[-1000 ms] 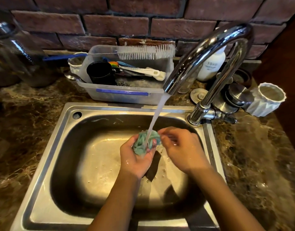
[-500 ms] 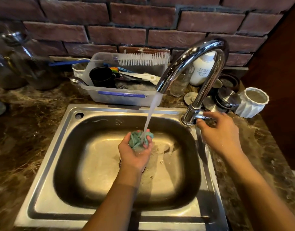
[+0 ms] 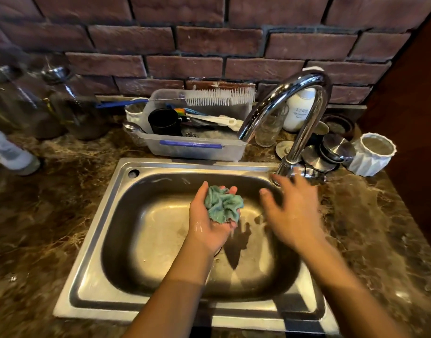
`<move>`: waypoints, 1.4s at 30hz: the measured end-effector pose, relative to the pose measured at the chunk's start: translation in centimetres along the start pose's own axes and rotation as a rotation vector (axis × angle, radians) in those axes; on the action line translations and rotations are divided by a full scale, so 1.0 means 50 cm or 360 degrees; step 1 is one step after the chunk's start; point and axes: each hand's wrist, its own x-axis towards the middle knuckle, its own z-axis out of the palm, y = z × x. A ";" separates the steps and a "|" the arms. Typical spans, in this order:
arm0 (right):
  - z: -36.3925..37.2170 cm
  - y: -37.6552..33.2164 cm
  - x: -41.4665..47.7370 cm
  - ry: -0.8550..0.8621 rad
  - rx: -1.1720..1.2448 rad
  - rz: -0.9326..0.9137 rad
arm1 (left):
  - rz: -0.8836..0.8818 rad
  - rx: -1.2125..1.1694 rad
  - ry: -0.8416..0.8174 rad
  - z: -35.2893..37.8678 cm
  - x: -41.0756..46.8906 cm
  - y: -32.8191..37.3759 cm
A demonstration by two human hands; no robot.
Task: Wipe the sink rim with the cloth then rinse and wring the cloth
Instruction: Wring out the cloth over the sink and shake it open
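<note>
Leaving the tap, the right hand nears the cupped cloth.

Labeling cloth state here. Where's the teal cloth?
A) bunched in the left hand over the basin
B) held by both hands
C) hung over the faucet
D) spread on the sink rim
A: the teal cloth lies bunched in the left hand over the sink; the right hand is apart, empty.
</note>
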 end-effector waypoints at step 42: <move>-0.023 -0.378 0.039 -0.0113 -0.0117 -0.0514 | 0.0003 0.0728 -0.0241 -0.184 -0.089 0.181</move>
